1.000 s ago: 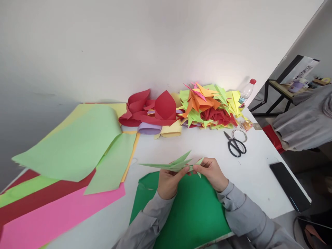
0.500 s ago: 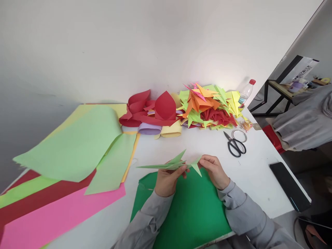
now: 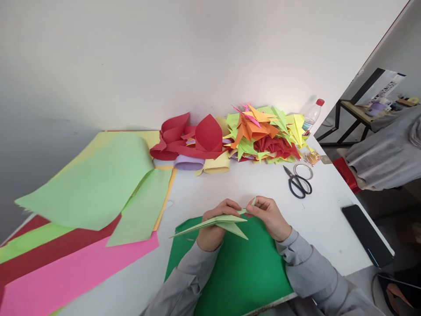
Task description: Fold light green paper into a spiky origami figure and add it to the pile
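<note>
Above green sheet point(image 3: 243, 267): pale-green folded paper point(image 3: 217, 221), long pointed flaps.

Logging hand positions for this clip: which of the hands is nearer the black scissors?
Right. The right hand lies just below-left of the scissors, pinching the folded green paper; the left hand sits farther left, also gripping it.

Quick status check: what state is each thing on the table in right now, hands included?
left hand: gripping the folded light green paper piece
right hand: pinching that piece's narrow tip
folded light green paper piece: folded to points, held above the dark green sheet
dark green sheet: flat
scissors: shut, lying flat
plastic bottle: upright, red cap on
phone: screen dark
light green sheets: unfolded, curling
pile of folded paper shapes: heaped
</note>
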### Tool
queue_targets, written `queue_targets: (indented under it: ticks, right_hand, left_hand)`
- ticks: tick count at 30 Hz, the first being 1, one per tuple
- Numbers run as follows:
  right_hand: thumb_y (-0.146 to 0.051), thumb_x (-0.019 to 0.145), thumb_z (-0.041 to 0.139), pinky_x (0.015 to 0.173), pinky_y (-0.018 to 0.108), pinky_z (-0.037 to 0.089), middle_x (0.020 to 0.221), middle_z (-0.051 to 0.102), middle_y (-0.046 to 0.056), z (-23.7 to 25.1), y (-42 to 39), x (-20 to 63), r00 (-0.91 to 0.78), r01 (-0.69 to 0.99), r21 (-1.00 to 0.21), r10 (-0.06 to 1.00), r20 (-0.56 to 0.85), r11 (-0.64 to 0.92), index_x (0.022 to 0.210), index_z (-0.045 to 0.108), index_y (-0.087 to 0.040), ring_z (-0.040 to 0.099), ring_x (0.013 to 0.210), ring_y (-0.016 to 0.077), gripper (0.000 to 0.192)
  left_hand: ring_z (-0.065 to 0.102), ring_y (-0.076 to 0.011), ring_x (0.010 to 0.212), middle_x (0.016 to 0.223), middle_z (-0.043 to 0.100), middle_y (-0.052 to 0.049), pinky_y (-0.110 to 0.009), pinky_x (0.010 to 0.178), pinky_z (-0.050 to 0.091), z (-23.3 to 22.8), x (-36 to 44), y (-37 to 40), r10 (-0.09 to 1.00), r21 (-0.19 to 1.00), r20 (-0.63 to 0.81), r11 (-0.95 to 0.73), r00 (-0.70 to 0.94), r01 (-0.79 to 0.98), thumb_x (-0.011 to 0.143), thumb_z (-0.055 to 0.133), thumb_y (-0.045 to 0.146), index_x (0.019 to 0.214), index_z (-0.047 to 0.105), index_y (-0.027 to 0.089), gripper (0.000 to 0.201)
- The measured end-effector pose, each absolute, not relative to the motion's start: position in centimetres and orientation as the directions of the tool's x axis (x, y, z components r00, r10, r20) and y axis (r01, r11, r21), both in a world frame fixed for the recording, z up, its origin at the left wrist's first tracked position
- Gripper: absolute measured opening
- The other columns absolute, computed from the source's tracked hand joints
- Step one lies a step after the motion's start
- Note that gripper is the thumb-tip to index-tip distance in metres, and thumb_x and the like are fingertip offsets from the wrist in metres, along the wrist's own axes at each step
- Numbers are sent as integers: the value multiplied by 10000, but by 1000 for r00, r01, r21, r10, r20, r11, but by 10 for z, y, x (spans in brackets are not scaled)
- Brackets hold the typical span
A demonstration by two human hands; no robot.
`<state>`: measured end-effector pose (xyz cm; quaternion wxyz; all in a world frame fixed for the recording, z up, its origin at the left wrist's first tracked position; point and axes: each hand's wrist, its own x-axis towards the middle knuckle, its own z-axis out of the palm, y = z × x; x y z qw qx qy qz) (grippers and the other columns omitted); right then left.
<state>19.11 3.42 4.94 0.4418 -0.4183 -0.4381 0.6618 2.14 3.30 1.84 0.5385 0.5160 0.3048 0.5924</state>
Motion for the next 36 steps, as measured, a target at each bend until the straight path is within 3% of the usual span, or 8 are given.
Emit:
queue_targets:
  ticks: [7,13,16,18,21,23,26,36]
  right_hand:
    - [-431,584,845,651,257,506,532,442,-88,48,34,187,-223,-323,-890,940,-258,-321,575,474,-187,468,533,78,444]
    - [-412,553,857,569,245,450,513,471,-81,49,32,184,-230,-318,-873,923,-308,-370,559,439,-191,484,513,91,472]
    - [-422,599,832,570,250,439,530,508,-82,46,31,184,-231,-329,-877,930,-284,-350,693,482,-206,510,514,105,422]
    - [-427,663,794,602,259,454,612,559,-68,45,31,185,-188,-334,-903,958,-219,-272,893,513,-231,539,570,120,412]
    - [-400,750,730,697,284,480,926,616,19,46,29,188,-57,-227,-974,998,9,-4,1118,514,-274,578,790,154,445]
    - [-359,779,707,776,313,481,1112,567,69,50,28,192,-6,-63,-977,979,205,205,1093,587,-272,560,969,191,347]
    - [-294,802,687,841,363,475,1164,537,87,54,28,195,-71,133,-911,920,384,391,910,694,-252,550,1040,223,116]
    - [-266,786,703,842,359,500,1131,572,85,48,30,193,-164,203,-900,920,356,385,882,728,-255,596,1005,214,100]
  left_hand:
    - [628,-197,673,779,650,-116,-312,596,540,24,22,30,911,891,392,-340,130,-302,758,707,478,705,769,189,301]
    - [654,-212,679,788,653,-119,-316,577,567,25,26,27,908,887,396,-340,138,-313,767,689,490,725,773,191,314]
    - [675,-226,676,804,672,-124,-352,611,589,24,26,27,917,881,372,-299,145,-366,752,707,488,725,772,181,316]
    - [679,-230,681,809,686,-130,-353,623,588,24,26,27,934,893,331,-264,132,-365,732,737,464,712,769,165,301]
    - [653,-189,624,778,699,-101,-308,574,565,26,27,28,969,916,237,-202,63,-347,678,803,344,678,752,166,186]
    - [627,-162,560,744,701,-69,-298,533,546,28,28,29,985,911,171,-146,32,-386,638,825,289,658,739,177,143]
    - [611,-153,529,708,697,-45,-291,501,526,30,30,29,995,889,93,-70,30,-453,593,842,275,638,730,184,151]
    - [600,-154,567,692,692,-45,-285,513,510,31,30,28,996,881,60,-23,63,-473,588,838,239,627,720,184,136]
